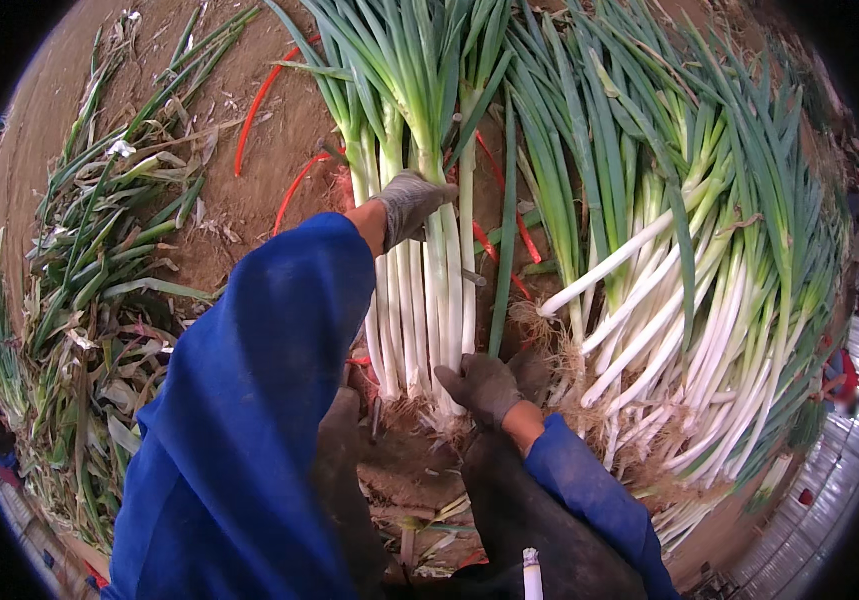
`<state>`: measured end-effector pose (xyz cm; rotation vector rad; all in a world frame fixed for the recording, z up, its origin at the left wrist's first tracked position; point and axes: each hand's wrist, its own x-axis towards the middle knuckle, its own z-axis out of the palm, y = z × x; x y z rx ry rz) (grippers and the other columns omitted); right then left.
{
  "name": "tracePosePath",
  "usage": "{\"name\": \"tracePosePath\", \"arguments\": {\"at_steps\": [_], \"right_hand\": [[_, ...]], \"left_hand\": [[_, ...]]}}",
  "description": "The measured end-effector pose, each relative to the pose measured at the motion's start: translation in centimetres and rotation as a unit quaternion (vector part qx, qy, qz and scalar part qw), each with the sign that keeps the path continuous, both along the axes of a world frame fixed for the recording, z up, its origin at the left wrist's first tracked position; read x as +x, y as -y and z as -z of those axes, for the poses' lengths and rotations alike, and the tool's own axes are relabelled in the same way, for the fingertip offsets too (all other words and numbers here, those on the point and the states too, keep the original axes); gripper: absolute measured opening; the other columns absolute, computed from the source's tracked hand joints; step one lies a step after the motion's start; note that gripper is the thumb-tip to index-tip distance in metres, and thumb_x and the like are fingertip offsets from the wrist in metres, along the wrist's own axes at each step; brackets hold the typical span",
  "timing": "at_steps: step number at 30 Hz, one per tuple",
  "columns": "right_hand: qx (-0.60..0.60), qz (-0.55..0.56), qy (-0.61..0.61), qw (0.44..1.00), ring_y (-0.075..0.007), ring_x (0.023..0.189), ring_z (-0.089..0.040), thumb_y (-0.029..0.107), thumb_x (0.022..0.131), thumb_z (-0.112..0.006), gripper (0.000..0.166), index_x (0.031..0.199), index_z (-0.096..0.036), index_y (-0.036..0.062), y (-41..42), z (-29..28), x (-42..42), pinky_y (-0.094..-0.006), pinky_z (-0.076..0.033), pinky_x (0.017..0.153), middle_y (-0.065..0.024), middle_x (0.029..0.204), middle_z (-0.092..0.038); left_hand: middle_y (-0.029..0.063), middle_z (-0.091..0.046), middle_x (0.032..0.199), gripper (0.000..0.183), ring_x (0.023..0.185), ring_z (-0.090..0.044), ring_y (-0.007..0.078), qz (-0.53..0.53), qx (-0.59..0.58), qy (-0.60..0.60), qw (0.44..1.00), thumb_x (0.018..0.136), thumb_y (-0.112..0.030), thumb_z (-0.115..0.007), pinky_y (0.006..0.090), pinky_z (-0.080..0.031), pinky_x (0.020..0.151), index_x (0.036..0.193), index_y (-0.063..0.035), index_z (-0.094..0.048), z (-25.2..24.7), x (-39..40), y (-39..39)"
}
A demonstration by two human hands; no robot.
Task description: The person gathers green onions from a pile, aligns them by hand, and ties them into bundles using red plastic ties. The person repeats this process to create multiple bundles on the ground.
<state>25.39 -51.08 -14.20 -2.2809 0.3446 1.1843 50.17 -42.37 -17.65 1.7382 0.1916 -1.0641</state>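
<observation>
In front of me lies a row of long green onions (407,307), their white stalks side by side and rooty ends towards me. My left hand (413,206), in a grey knit glove, is closed around upper stalks of this bundle, where white turns to green. My right hand (483,386), in a dirty glove, touches the lower white ends near the roots; how far its fingers close round a stalk is hard to tell. Metal rods (474,278) stick out beside the stalks. Red strapping (257,112) lies on the soil around and under the bundle.
A large heap of green onions (714,285) lies at the right, roots towards me. Stripped leaves and husks (99,277) are piled at the left on bare soil (227,60). A cigarette (531,576) shows at the bottom, above my dark-clad legs.
</observation>
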Motion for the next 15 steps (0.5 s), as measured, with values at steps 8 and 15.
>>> {"name": "tracePosePath", "arguments": {"at_steps": [8, 15], "right_hand": [[-0.040, 0.053, 0.019, 0.998, -0.0414, 0.095, -0.065, 0.049, 0.089, -0.050, 0.053, 0.102, -0.063, -0.0006, -0.6, 1.8, 0.5, -0.0504, -0.051, 0.085, -0.0269, 0.098, -0.067], [-0.029, 0.126, 0.090, 0.987, -0.0429, 0.091, -0.063, 0.053, 0.088, -0.058, 0.055, 0.098, -0.063, -0.0003, 0.5, 3.4, 1.4, -0.0496, -0.049, 0.083, -0.0241, 0.090, -0.067]], "left_hand": [[0.0146, -0.066, 0.080, 0.030, 0.069, -0.069, 0.0219, 0.245, 0.056, -0.031, 0.967, 0.085, -0.017, -0.071, 0.0351, -0.062, 0.059, 0.099, 0.0066, -0.060, -0.6, 2.2, -1.2], [0.0171, -0.067, 0.088, 0.033, 0.069, -0.069, 0.0253, 0.081, -0.012, -0.055, 0.995, 0.084, -0.015, -0.072, 0.0374, -0.062, 0.062, 0.101, 0.0095, -0.059, 1.1, 0.3, -2.0]]}}
